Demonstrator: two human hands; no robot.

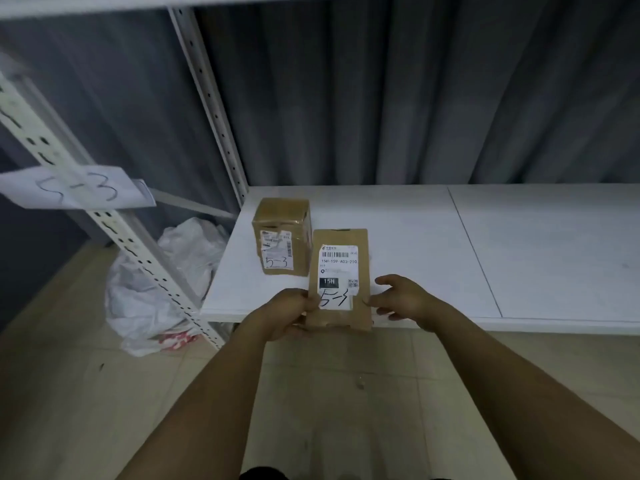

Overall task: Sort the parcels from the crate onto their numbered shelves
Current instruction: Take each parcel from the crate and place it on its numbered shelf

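Observation:
A flat brown parcel (pixel 341 271) with a white label and handwritten "5-3" lies on the white shelf (pixel 433 244), its near end overhanging the front edge. My left hand (pixel 287 313) pinches the parcel's near left corner. My right hand (pixel 398 296) hovers just right of the parcel with fingers loosely spread, holding nothing. A taped brown box (pixel 282 237), also marked "5-3", stands on the shelf just behind and left of the flat parcel. A paper tag (pixel 79 188) reading "5-3" hangs on the left upright.
A slotted white upright (pixel 114 230) runs diagonally at the left, a second post (pixel 214 109) stands at the shelf's back corner. A white plastic bag (pixel 162 289) lies on the tiled floor under the shelf's left end. A grey curtain hangs behind.

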